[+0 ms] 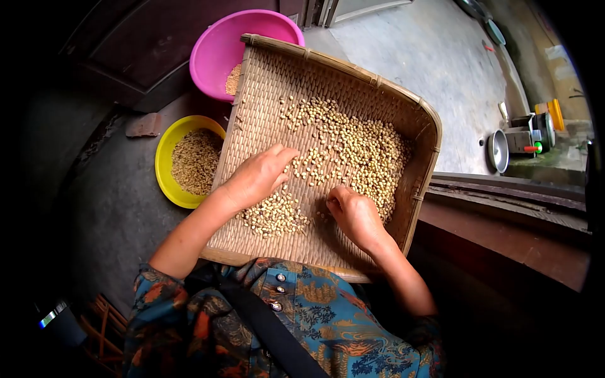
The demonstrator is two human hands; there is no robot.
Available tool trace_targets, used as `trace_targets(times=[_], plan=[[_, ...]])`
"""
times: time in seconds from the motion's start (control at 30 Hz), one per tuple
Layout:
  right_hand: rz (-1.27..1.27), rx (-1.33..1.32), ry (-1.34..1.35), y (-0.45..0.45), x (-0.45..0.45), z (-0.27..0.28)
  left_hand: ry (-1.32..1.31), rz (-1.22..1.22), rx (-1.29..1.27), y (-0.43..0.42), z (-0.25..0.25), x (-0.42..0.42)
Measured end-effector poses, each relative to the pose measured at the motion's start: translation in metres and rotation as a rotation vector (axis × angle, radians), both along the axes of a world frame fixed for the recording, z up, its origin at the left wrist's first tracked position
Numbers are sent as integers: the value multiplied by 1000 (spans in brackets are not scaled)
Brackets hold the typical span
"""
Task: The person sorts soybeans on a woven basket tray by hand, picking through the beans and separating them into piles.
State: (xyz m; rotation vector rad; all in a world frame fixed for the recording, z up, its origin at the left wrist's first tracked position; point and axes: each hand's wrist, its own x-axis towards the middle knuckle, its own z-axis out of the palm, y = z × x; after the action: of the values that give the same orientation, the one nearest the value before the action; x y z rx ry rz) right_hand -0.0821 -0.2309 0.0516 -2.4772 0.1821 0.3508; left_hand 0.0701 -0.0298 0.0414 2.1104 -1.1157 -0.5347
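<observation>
A woven bamboo winnowing basket [261, 82] lies across my lap, its raised rim on the far and right sides. Pale round beans [378, 148], some of them darker, are spread thickly over its right half. A smaller heap of beans [275, 215] sits near my body, below my left hand. My left hand [261, 171] hovers over or rests on the left-middle of the basket, palm down, fingers stretched and thumb apart. My right hand [354, 214] is at the near edge of the large spread, fingers curled into a pinch; whatever is between its fingertips is hidden.
Left of the basket stands a yellow bowl [165, 157] holding brownish grains or beans. A pink basin [208, 53] with some beans sits behind it, partly covered by the basket. A brick piece [144, 125] lies on the floor. Far right, a metal bowl [498, 152] leans by several items.
</observation>
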Motion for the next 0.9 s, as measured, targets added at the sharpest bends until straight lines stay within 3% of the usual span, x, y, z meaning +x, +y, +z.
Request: trace_targets(times=[0.33, 0.57, 0.73, 0.9], plan=[[15, 38, -132, 7, 17, 4, -86, -4, -37, -14, -20, 10], [21, 21, -267, 8, 58, -7, -1, 98, -23, -12, -9, 4], [91, -233, -297, 12, 78, -11, -32, 194, 70, -20, -13, -3], [92, -118, -272, 2, 85, -11, -56, 201, 104, -24, -14, -3]])
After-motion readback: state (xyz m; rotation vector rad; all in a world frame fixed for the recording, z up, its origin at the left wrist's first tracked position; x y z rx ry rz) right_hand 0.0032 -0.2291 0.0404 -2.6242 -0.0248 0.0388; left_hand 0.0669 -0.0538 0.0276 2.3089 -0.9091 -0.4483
